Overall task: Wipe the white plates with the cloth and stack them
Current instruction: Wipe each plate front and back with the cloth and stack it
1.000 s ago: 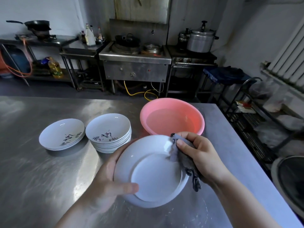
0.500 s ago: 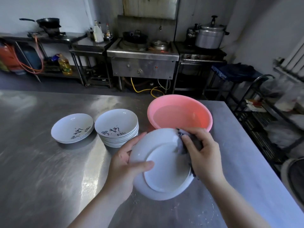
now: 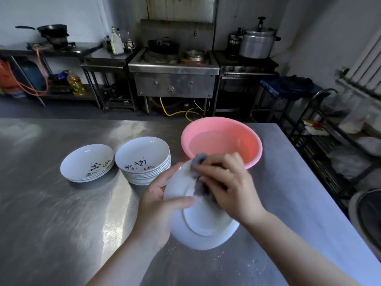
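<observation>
A white plate (image 3: 203,223) is held tilted above the steel table, its underside toward me. My left hand (image 3: 158,205) grips its left rim, thumb across the back. My right hand (image 3: 228,186) holds a grey cloth (image 3: 199,159) bunched against the plate's upper part. Further left on the table stand two stacks of white plates with dark painted marks: a taller stack (image 3: 144,159) and a low stack (image 3: 87,163).
A pink basin (image 3: 221,141) with water sits just beyond the held plate. The steel table (image 3: 51,223) has its right edge near a wire rack (image 3: 321,145). Stoves, pots and a pressure cooker line the back wall.
The plate has tipped more upright and swung toward the basin. My right hand with the cloth has slid left over the plate's upper rim. My left thumb has shifted further across the back.
</observation>
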The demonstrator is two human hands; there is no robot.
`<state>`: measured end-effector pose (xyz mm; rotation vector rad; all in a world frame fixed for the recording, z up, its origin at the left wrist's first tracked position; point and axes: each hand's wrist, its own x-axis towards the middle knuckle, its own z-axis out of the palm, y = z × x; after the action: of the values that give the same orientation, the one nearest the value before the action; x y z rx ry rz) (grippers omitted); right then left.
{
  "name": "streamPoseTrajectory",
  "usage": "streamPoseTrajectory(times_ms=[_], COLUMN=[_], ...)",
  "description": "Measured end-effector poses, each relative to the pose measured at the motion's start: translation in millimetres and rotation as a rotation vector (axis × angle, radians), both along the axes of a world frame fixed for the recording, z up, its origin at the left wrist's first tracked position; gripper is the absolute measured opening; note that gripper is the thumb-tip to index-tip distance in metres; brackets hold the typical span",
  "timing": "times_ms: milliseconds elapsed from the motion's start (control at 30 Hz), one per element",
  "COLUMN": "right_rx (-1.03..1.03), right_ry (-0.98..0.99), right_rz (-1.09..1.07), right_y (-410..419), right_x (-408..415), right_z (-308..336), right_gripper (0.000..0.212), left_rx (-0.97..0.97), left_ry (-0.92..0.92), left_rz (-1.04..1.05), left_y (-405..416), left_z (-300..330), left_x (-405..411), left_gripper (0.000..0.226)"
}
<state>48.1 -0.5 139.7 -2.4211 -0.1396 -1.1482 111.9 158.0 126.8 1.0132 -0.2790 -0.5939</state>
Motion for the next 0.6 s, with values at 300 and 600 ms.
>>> streamPoseTrajectory(times_ms=[300, 600], right_rx=[0.583, 0.531], right_ry=[-0.11, 0.054], right_rz=[-0.327, -0.158], right_y=[24.8, -16.2], right_x=[-8.6, -18.0], right_z=[-39.3, 10.2], right_gripper=[0.033, 0.035], left_rx=[-0.156, 0.067], left_ry=[0.116, -0.082], left_rz=[0.244, -0.05], left_y=[-15.3, 7.3], left_z=[12.7, -1.1], left_x=[7.6, 16.7], left_gripper=[0.056, 0.058])
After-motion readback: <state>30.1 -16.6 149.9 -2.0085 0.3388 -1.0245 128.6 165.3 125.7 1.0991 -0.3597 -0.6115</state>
